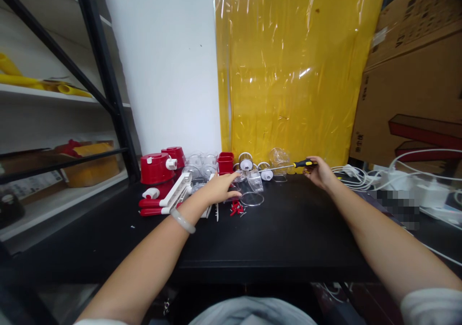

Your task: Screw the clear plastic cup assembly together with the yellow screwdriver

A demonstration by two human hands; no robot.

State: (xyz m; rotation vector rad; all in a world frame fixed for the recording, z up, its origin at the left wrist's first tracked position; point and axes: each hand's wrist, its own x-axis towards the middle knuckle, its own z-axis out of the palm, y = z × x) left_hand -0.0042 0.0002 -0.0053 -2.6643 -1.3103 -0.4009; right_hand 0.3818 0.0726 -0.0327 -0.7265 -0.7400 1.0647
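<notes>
My right hand (318,172) is closed around the yellow-and-black handle of a screwdriver (301,163), whose thin shaft points left. My left hand (224,188) reaches over the parts with thumb and fingers apart, beside clear plastic pieces (255,180). Just right of its thumb lies a clear ring-shaped piece (252,199), and small red parts (236,208) with screws are in front. Behind are round see-through parts with white caps (246,162) and a red square container (225,162). White arms with red handles (168,202) lie left of my left hand.
Red round housings (156,168) stand at the back left of the black table (274,238). White cables and adapters (400,183) cover its right side. A cardboard box (411,84) rises at right, shelves (46,96) at left, a yellow plastic curtain (288,74) behind.
</notes>
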